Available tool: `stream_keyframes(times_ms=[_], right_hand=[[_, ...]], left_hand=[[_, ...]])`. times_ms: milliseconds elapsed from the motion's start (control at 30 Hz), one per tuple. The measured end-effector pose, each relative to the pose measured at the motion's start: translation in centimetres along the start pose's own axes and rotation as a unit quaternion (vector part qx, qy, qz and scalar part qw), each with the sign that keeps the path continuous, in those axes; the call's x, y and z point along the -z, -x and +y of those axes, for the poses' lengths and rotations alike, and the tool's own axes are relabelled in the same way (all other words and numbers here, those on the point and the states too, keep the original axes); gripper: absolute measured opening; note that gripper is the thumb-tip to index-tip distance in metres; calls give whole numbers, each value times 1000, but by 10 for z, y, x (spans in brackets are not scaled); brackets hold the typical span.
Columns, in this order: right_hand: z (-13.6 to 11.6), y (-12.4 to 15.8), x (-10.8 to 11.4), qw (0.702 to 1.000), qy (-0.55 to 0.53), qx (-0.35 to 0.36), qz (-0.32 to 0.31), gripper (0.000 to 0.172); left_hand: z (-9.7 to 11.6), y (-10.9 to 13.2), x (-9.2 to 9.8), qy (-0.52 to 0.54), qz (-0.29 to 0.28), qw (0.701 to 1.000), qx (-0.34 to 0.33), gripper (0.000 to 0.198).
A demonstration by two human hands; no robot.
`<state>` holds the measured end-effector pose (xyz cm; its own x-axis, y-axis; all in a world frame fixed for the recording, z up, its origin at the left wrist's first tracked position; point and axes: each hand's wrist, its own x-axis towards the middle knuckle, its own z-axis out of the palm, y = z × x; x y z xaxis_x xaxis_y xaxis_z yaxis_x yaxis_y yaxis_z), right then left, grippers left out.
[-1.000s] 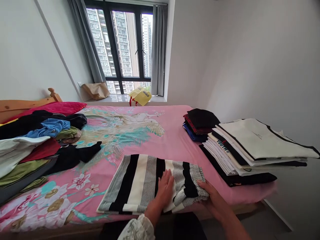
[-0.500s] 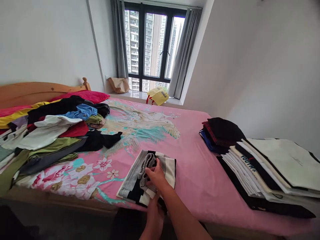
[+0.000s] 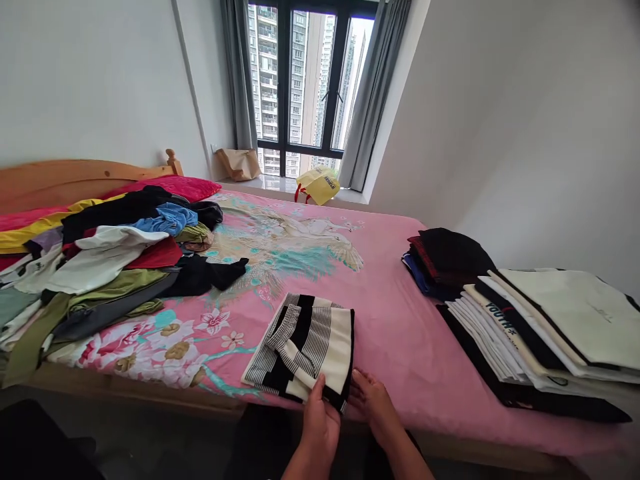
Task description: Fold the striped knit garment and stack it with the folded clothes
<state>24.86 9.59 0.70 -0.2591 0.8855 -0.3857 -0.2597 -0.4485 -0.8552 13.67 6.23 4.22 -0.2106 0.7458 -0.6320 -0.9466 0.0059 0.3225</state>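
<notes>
A folded striped knit top (image 3: 320, 340) in cream and black lies near the front edge of the bed. Its ribbed grey cuff and sleeve are laid across the upper face. My left hand (image 3: 321, 421) grips the near edge, thumb on top and fingers mostly hidden underneath. Beside the right edge, my right hand (image 3: 376, 403) has its fingers stretched toward the near right corner. Its fingertips are at the fabric, partly hidden by it, and it does not appear to be closed on the top.
An untidy heap of clothes (image 3: 120, 267) covers the left of the bed. On the right stand a tall stack of folded light clothes (image 3: 555, 320) and a smaller dark stack (image 3: 453, 257). A yellow bag (image 3: 319, 185) and a brown paper bag (image 3: 239, 164) are by the window.
My right hand has let go of the cuff and moved right to the garment's edge. The sleeve now lies flatter on top. My left hand has shifted slightly right along the near edge.
</notes>
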Motion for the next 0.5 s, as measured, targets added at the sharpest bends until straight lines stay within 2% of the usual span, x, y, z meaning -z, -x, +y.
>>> stream_keyframes(times_ms=[133, 233, 300, 367, 500], right_hand=[[-5, 13, -16, 997, -71, -39, -9, 38], [-10, 8, -21, 993, -113, -35, -12, 38], [-8, 2, -20, 991, -131, -30, -11, 36], [-6, -2, -18, 990, -140, -34, -6, 34], [-3, -1, -16, 988, -141, -57, 8, 35]], left_hand=[[-6, 8, -8, 14, 15, 1000, -4, 17], [-13, 17, -8, -15, 26, 999, -31, 19], [-15, 19, -6, -30, 7, 998, -47, 23], [-14, 16, -4, -30, -12, 998, -48, 27], [-12, 5, -4, -30, 7, 999, -22, 22]])
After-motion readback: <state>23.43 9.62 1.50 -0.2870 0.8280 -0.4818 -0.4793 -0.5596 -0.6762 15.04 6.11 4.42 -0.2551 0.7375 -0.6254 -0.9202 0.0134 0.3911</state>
